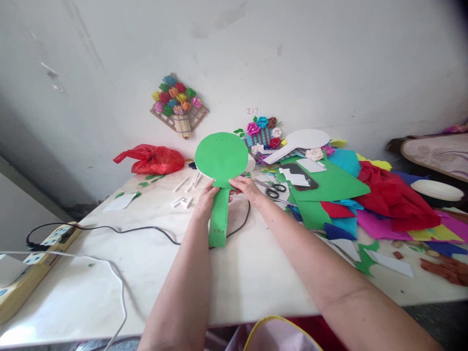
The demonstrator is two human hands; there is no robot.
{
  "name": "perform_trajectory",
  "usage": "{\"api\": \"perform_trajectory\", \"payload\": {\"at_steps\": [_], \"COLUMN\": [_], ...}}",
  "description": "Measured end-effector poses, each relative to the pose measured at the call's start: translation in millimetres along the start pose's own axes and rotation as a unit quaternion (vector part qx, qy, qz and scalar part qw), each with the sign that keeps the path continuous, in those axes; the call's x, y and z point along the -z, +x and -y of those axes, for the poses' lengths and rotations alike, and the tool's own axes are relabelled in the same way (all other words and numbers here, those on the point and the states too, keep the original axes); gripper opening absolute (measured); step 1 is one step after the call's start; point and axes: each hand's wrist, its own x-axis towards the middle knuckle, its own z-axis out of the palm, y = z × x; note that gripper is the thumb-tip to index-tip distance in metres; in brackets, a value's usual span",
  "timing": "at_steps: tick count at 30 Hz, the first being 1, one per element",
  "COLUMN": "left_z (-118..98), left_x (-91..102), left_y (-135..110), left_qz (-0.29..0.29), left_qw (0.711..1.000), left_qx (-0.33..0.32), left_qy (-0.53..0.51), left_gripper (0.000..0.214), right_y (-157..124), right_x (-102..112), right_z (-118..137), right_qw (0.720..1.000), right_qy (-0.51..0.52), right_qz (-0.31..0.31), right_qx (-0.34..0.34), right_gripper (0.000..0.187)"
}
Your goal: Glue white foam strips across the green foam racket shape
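Between my two hands is a green paddle-shaped paper fan (221, 156), its round head up and its strip handle hanging towards me. A thin white edge shows along the lower rim of the head, and small dotted marks run near the top and the handle's end. My left hand (205, 201) pinches it on the left, where handle meets head. On the other side, my right hand (246, 190) grips the same neck, thumb in front and fingers behind. Past my right hand lie black-handled scissors (276, 190). A white paddle shape (305, 140) rests on the pile at the back right.
Green sheets (329, 180) and red cloth-like material (393, 195) cover the right side, with a phone (298, 176) on top. White glue-stick-like pieces (182, 201) and a red plastic bag (151, 158) lie left. A power strip (44, 258) trails cables across the table.
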Motion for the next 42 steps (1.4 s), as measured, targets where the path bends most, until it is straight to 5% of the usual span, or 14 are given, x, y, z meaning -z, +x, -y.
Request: {"api": "perform_trajectory", "payload": {"at_steps": [8, 16, 26, 32, 37, 42], "left_z": [3, 4, 1, 2, 5, 6], "left_x": [4.8, 4.8, -0.9, -2.2, 0.6, 2.6], "left_y": [2, 3, 1, 2, 4, 7], "left_qz": [-0.014, -0.026, -0.013, -0.031, -0.056, -0.078], "left_qw": [1.0, 0.999, 0.997, 0.997, 0.996, 0.995], "left_qx": [0.004, 0.013, 0.035, 0.055, 0.061, 0.057], "left_qy": [0.023, 0.031, 0.067, 0.051, 0.042, 0.04], "left_gripper": [0.044, 0.043, 0.041, 0.041, 0.043, 0.038], "right_y": [5, 8, 4, 7, 5, 2], "right_x": [16, 20, 21, 12, 9, 10], "right_z": [-5, -1, 19, 21, 22, 18], "right_qw": [0.985, 0.986, 0.999, 0.988, 0.988, 0.992], "right_qy": [-0.156, -0.133, 0.031, 0.102, 0.064, -0.009], "right_qz": [-0.037, 0.032, 0.003, -0.1, -0.133, -0.083], "right_qx": [0.068, 0.097, -0.025, -0.067, -0.037, -0.094], "right_gripper": [0.032, 0.027, 0.022, 0.021, 0.035, 0.037]}}
